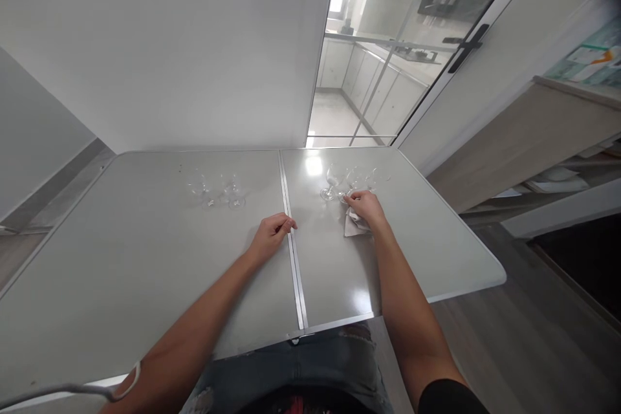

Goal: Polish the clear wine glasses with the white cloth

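My right hand (367, 207) is closed on a crumpled white cloth (355, 225), which hangs below the fingers onto the table. Its fingertips are at the foot of a clear stemmed glass (343, 196); whether they grip that foot I cannot tell. Beside it, to the left, stands another stemmed glass (332, 181), and one more glass (376, 179) is partly behind the hand. My left hand (274, 231) rests on the table at the metal seam (292, 252), fingers curled, with nothing visible in them.
Several clear glasses (233, 193) are grouped on the left half of the pale table (145, 272). A white wall (204, 52) borders its far edge, beside a glass door (369, 90). Wooden shelving (524, 142) is at the right. A grey cable (87, 389) crosses the lower left.
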Action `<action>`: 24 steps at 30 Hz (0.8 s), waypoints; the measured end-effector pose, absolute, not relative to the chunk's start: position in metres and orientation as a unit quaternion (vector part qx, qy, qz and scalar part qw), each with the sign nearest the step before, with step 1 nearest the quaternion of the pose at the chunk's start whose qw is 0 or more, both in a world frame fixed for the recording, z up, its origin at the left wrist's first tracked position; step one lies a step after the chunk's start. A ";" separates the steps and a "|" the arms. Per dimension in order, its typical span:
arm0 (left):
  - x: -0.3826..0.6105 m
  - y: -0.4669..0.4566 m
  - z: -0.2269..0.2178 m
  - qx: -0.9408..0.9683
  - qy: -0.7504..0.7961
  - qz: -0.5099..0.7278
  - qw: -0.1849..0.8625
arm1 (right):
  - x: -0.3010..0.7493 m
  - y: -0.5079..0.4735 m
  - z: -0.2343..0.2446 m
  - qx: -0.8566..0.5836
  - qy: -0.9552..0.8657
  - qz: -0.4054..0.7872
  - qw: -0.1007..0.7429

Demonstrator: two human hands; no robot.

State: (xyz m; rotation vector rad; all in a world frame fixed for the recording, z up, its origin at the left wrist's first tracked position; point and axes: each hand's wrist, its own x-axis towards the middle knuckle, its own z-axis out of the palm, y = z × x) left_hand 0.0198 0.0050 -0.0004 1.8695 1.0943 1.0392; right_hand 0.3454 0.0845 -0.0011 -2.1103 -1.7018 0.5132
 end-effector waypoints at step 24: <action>0.023 0.004 -0.003 0.693 0.450 0.430 0.363 | 0.341 0.069 0.023 -0.650 -0.701 0.264 0.126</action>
